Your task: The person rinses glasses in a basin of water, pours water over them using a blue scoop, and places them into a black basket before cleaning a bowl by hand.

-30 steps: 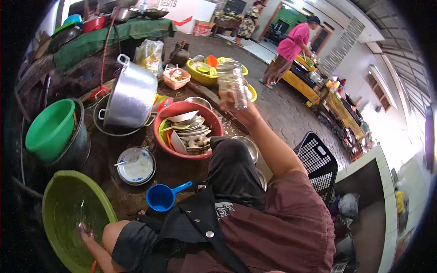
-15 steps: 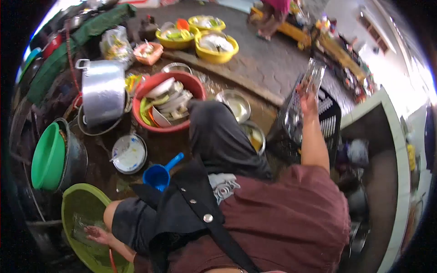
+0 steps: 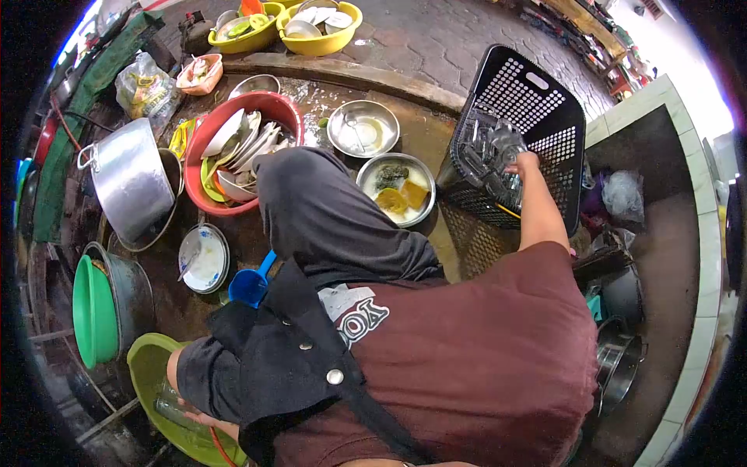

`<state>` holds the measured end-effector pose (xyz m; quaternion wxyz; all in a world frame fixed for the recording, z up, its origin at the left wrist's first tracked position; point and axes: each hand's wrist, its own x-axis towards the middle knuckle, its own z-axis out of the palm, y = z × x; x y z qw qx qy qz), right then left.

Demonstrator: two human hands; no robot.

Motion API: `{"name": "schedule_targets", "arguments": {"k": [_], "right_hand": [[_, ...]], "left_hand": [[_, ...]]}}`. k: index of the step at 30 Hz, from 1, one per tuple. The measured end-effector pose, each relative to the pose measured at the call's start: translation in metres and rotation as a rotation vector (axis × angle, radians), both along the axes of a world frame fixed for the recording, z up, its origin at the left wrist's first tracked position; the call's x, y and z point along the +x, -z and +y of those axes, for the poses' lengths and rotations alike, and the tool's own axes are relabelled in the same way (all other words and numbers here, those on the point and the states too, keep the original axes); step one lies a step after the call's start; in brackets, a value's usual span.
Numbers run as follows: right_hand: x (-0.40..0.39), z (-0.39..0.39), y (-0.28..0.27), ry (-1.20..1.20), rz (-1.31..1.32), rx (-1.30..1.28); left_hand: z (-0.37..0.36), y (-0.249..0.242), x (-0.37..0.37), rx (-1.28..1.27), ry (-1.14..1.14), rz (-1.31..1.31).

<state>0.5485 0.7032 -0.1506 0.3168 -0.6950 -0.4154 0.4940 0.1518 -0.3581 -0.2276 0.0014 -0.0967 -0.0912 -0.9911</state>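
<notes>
Inside the black perforated basket (image 3: 537, 89), my right hand (image 3: 525, 163) is closed around a clear drinking glass (image 3: 508, 141). Several other clear glasses lie beneath and beside it. At the lower left, my left hand (image 3: 212, 421) reaches into the olive-green basin (image 3: 145, 355). Its fingers are curled at a clear glass (image 3: 169, 408) in the water, partly hidden by the basin's shade and my leg. An orange hose (image 3: 222, 447) runs over the basin by my left wrist.
A red basin (image 3: 204, 150) is heaped with dirty dishes. Near my knee stand a metal bowl with sponges (image 3: 409, 215) and another metal bowl (image 3: 343, 129). A blue dipper (image 3: 248, 288), stacked plates (image 3: 204, 261), a large pot (image 3: 132, 183) and a green tub (image 3: 94, 311) are leftward.
My right hand has lowered the clear glass from above the basket's rim down among the other glasses. My left hand has moved against the glass in the basin. The view has tilted downward.
</notes>
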Motion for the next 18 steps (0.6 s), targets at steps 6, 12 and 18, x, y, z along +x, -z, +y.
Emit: {"name": "schedule_targets", "arguments": {"k": [6,12,18], "right_hand": [[-0.045,0.01,0.026,-0.58,-1.279,0.269],[-0.079,0.016,0.051,-0.555,-1.062,0.272],[-0.083,0.025,0.091,-0.649,-0.905,0.498]], "left_hand": [[0.004,-0.027,0.001,-0.092,-0.082,-0.055],[0.001,-0.065,-0.001,-0.284,-0.303,-0.193],[0.015,-0.09,0.0,-0.43,-0.207,-0.001]]}}
